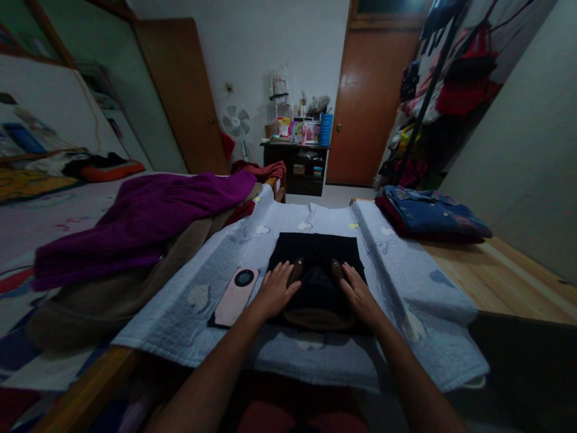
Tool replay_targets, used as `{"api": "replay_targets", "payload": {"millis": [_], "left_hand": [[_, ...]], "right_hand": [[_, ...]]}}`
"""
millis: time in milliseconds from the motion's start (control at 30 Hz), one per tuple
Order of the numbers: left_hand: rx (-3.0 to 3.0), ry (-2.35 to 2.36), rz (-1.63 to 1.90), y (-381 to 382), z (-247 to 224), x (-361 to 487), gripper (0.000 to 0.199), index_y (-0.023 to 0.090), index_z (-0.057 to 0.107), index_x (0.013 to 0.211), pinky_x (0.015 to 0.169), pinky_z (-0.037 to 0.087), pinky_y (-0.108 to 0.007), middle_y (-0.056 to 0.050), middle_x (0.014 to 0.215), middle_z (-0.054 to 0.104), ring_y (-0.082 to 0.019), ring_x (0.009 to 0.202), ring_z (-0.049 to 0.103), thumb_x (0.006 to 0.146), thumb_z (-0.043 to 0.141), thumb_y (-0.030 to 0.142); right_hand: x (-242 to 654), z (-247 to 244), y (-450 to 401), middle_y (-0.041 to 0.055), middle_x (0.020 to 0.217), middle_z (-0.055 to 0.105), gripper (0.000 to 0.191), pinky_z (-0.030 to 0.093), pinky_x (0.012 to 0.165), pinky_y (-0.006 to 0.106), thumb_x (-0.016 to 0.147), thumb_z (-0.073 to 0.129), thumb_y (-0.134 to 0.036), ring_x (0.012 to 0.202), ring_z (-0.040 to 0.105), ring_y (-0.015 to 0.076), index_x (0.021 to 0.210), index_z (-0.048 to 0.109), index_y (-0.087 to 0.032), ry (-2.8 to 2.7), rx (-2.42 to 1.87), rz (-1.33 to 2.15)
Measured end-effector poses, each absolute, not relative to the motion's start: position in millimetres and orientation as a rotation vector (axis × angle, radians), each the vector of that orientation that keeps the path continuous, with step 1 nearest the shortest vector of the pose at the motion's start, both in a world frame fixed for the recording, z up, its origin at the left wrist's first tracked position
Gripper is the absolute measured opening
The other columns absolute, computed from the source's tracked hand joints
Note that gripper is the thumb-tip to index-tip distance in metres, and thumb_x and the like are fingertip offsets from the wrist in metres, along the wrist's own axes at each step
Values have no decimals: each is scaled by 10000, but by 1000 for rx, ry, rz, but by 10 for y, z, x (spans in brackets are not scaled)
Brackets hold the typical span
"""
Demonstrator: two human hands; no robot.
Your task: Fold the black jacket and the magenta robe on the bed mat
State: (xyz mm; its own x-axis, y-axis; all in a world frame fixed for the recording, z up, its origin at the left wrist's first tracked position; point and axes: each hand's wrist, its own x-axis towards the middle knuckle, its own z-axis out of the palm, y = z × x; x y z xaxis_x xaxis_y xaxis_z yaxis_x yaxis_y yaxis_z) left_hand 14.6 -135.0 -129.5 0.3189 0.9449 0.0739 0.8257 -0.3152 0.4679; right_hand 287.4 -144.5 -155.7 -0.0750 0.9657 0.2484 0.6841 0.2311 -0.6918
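Observation:
A folded black garment (318,288) lies in the middle of the light blue quilted cloth (311,216). Two brown tabs with round snaps, perhaps cuffs, rest on it, and a brown edge shows at its near side. My left hand (277,290) lies flat on the garment's left part, fingertips at the left brown tab. On the right side, my right hand (358,290) rests with fingers stretched out beside the other tab. Neither hand grips anything. Just left of my left hand is a pink phone (237,296) with a round black camera, lying on something dark.
A purple cloth (148,210) and a brown blanket (180,264) cover the bed edge at left. Folded clothes with denim on top (435,211) sit on a wooden board (500,270) at right. Farther back stand a fan (236,121) and a dark cabinet (295,157).

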Motion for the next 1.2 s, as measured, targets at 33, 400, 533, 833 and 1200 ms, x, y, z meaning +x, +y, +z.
{"api": "replay_targets", "payload": {"millis": [33, 400, 533, 833, 1200], "left_hand": [[2247, 1589, 417, -1345, -1358, 144, 600, 176, 329, 1464, 1139, 187, -533, -132, 1545, 304, -290, 1446, 204, 953, 343, 490], [2024, 1593, 391, -1401, -1432, -51, 589, 184, 343, 1465, 1176, 127, -453, -84, 1579, 233, -226, 1469, 121, 970, 237, 485], [1961, 1613, 624, -1289, -1475, -152, 552, 144, 420, 1403, 1178, 168, -384, -121, 1537, 325, -216, 1446, 217, 956, 298, 444], [1463, 1804, 681, -971, -1317, -180, 721, 115, 429, 1323, 953, 432, -364, -212, 1301, 579, -322, 1193, 562, 683, 708, 297], [903, 1243, 810, -1066, -1281, -216, 473, 164, 618, 1070, 719, 526, -337, -69, 880, 734, -243, 780, 687, 612, 705, 243]], "right_hand": [[2883, -1617, -1431, 119, 1514, 360, 605, 219, 1161, 512, 927, 364, -488, 1427, 252, 280, 1426, 418, -150, -1880, -1541, 518], [3055, -1691, -1454, 93, 1510, 374, 599, 216, 1171, 457, 935, 311, -526, 1421, 276, 242, 1403, 458, -182, -1849, -1571, 597], [3193, -1641, -1291, 137, 1364, 532, 508, 320, 1116, 422, 903, 383, -447, 1296, 460, 251, 1284, 551, -156, -1615, -1645, 444], [3351, -1379, -955, 143, 1023, 695, 575, 505, 714, 290, 740, 673, -456, 921, 665, 260, 1184, 567, -106, -1290, -2031, 771], [3283, -1361, -993, 63, 822, 706, 312, 485, 574, 268, 739, 705, -430, 722, 662, 198, 878, 587, -177, -969, -1735, 1283]]}}
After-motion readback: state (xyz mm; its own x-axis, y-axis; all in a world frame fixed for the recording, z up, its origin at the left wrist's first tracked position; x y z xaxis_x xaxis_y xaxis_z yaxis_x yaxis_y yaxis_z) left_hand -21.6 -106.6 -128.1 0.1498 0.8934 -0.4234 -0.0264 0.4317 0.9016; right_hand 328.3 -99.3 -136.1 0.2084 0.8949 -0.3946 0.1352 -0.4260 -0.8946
